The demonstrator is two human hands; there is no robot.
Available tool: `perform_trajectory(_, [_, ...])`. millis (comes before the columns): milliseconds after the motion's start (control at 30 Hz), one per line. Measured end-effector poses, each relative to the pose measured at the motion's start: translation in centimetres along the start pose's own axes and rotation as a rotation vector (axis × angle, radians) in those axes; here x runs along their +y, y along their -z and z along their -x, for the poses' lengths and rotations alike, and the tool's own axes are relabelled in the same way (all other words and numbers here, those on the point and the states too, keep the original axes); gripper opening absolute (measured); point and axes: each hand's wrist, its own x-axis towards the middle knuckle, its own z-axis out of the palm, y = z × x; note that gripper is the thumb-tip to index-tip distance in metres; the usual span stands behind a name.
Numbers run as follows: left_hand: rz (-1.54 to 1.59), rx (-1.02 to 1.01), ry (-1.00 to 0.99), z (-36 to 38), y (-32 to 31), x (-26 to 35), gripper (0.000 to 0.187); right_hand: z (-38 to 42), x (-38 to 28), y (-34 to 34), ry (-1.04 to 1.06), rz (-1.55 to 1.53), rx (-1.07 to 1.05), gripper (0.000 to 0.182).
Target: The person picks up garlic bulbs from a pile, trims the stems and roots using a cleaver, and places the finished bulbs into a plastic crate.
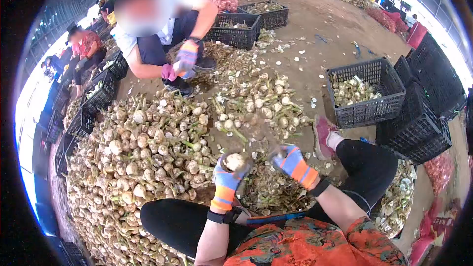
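Observation:
My left hand (228, 177), in a striped orange and blue glove with dark fingertips, is closed around a pale garlic bulb (235, 161). To its right and apart from it, my right hand (295, 165) wears a matching glove. Its fingers are curled and blurred, and whatever they hold cannot be made out. A big heap of garlic bulbs (143, 152) with stems lies to the left of my hands. More garlic with green stalks (258, 99) is spread on the ground ahead. Dry trimmings (271, 189) cover the ground between my legs.
A co-worker (170, 29) in striped gloves crouches across the heap. A black crate (367, 111) with some garlic stands to the right, beside stacked crates (414, 123). More crates (235, 33) stand ahead. Red mesh sacks (438, 172) lie at far right.

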Motion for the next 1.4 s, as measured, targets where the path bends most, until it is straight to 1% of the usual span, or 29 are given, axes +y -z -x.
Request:
perform_trajectory(33, [0.166,0.007,0.167,-0.3,0.4,-0.4,0.022,1.8,-6.3,0.6,0.071,-0.048,0.0,0.026])
perform_trajectory(100, [0.497,-0.068,0.383,-0.3,1.0,-1.0,0.014,1.8,-4.5,-0.6,0.136,0.062,-0.228,0.022])
perform_trajectory(133, [0.488,-0.068,0.385,-0.2,1.3,-0.9,0.014,2.2,-3.7,-1.4,0.134,0.053,-0.227,0.022])
perform_trajectory(200, [0.937,0.032,0.579,0.1,1.3,0.1,0.014,2.6,-4.3,-2.8,0.107,-0.15,-0.3,0.021])
perform_trajectory(233, [0.932,0.03,0.581,0.2,1.2,-0.2,0.014,2.7,-4.5,-3.0,0.105,-0.155,-0.296,0.021])
perform_trajectory(300, [0.541,-0.112,0.243,0.4,0.5,0.0,0.015,2.7,-6.8,-2.5,0.232,-0.096,-0.38,0.024])
perform_trajectory(333, [0.965,-0.05,0.491,0.7,0.4,1.3,0.018,2.7,-6.8,-2.6,0.343,-0.003,-0.322,0.027])
perform_trajectory(367, [0.962,-0.052,0.495,1.2,0.0,1.7,0.018,2.7,-6.5,-2.9,0.34,-0.005,-0.318,0.027])
perform_trajectory(433, [0.441,-0.093,0.171,2.0,-0.5,1.8,0.022,2.1,-4.6,-3.9,0.379,0.103,-0.304,0.029])
perform_trajectory(467, [0.44,-0.098,0.177,2.1,-0.1,1.4,0.022,1.4,-3.4,-4.1,0.204,0.18,-0.35,0.032])
perform_trajectory(500, [0.784,-0.143,0.369,1.8,1.0,0.9,0.023,0.3,-1.2,-4.4,0.026,0.254,-0.39,0.034])
perform_trajectory(533, [1.128,-0.193,0.55,1.0,1.8,0.8,0.024,-0.1,2.2,-3.8,-0.102,0.262,-0.292,0.034])
perform_trajectory(567, [1.089,-0.061,0.477,1.0,2.8,2.3,0.026,-0.6,5.7,-3.2,-0.231,0.257,-0.188,0.034])
perform_trajectory(600, [0.972,0.052,0.151,0.5,3.9,4.4,0.029,-1.0,9.1,-2.6,-0.353,0.24,-0.079,0.035])
perform_trajectory(633, [0.743,0.253,-0.202,-1.1,5.8,5.2,0.044,-4.3,25.0,-6.0,-0.468,0.431,-0.04,0.035])
perform_trajectory(667, [1.161,0.026,-0.215,-1.6,9.5,6.3,0.054,-3.5,22.9,-3.5,-0.466,0.294,0.151,0.039])
perform_trajectory(700, [1.404,-0.05,-0.244,-1.6,11.4,7.0,0.062,-3.8,20.0,-0.6,-0.456,0.159,0.345,0.042])
perform_trajectory(733, [1.645,-0.136,-0.259,-1.7,13.4,7.7,0.07,-5.1,20.2,-0.1,-0.433,0.091,0.347,0.041])
perform_trajectory(767, [1.71,-0.059,-0.297,-1.9,13.7,7.7,0.077,-6.6,20.3,0.1,-0.404,0.02,0.347,0.04])
perform_trajectory(800, [1.582,-0.022,-0.211,-2.3,13.4,7.2,0.073,-8.1,19.0,0.0,-0.405,0.02,0.342,0.04])
perform_trajectory(867, [1.265,0.129,-0.138,-3.0,12.6,4.1,0.056,-10.1,15.7,-1.9,-0.352,0.353,0.201,0.04])
perform_trajectory(900, [1.112,0.558,-0.004,-3.7,9.2,4.9,0.044,-10.9,14.2,-2.8,-0.171,0.346,0.149,0.044])
perform_trajectory(1000, [0.963,0.571,0.093,-4.4,5.6,2.0,0.037,-13.6,19.4,-7.8,-0.172,0.354,0.08,0.044])
perform_trajectory(1067, [0.851,0.347,0.323,-4.7,4.8,0.6,0.031,-14.3,19.8,-8.7,-0.305,0.462,-0.043,0.046])
perform_trajectory(1100, [0.728,0.491,0.456,-4.9,3.2,1.8,0.029,-14.2,19.6,-8.3,-0.305,0.46,-0.05,0.046])
perform_trajectory(1167, [0.723,0.373,0.458,-4.8,2.9,0.6,0.03,-13.4,19.9,-5.8,-0.479,0.38,-0.248,0.051])
perform_trajectory(1200, [0.642,0.405,0.473,-4.6,2.5,0.3,0.031,-12.5,20.1,-5.0,-0.465,0.505,-0.341,0.051])
perform_trajectory(1333, [0.618,0.319,0.414,-3.6,2.3,-1.1,0.032,-8.0,21.2,-4.9,-0.488,0.649,-0.255,0.043])
perform_trajectory(1400, [0.525,0.31,0.378,-3.4,1.9,-1.3,0.033,-7.6,21.0,-5.3,-0.508,0.547,-0.254,0.044])
